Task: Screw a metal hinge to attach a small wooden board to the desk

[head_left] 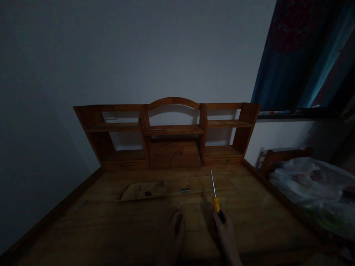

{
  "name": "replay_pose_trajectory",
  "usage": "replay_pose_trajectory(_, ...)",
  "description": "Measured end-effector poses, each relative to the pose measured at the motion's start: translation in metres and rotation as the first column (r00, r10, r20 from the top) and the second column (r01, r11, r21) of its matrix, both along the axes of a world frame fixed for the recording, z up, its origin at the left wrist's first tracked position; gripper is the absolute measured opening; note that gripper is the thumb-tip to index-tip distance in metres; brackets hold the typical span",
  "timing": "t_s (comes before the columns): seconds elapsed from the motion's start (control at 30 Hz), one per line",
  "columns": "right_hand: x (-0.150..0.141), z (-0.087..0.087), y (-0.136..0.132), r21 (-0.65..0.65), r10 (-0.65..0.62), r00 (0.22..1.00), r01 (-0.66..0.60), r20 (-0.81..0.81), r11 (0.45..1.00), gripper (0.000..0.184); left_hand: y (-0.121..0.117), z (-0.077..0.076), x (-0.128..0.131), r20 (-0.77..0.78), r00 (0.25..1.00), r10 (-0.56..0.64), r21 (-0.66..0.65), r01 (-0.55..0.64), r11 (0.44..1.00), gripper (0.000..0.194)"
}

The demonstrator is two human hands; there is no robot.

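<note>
In dim light, my right hand (224, 224) is closed round a screwdriver (216, 203) with a yellow and black handle. Its metal shaft points up and away over the wooden desk. My left hand (175, 223) rests low over the desktop with curled fingers; whatever they may hold is too dark to make out. Just right of it, between the two hands, lies a flat, yellowish rectangular piece (191, 218). Farther back, a small metallic piece (185, 190) lies on a long, thin brown strip (158, 189), beside a small dark object (148, 193).
A wooden shelf unit (174, 129) with an arched top stands at the back of the desk (133, 229). A thin metal rod or screw (80, 205) lies at the left. Raised edges border both sides. Clear plastic sheeting (307, 184) covers things at the right, below a curtained window (294, 74).
</note>
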State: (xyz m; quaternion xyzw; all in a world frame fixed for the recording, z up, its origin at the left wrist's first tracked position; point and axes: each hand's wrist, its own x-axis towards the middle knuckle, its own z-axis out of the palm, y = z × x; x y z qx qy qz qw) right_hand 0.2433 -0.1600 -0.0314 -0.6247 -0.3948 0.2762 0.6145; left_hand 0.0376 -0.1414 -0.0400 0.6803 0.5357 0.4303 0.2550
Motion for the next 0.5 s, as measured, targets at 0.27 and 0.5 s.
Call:
replay_pose_trajectory(0.27,0.000,0.003,-0.003,-0.083,0.145,0.987,-0.139,0.076,0.987,0.056,0.005,-0.005,0.003,-0.041,0.999,0.005,0.082,-0.002,0.997,0.029)
replay_pose_trajectory(0.5,0.001,0.002,0.000,-0.071,0.192,0.970,-0.183,0.151,0.980,0.051,0.017,-0.012,-0.006,-0.026,0.998,-0.049,-0.012,0.049,0.999,0.055)
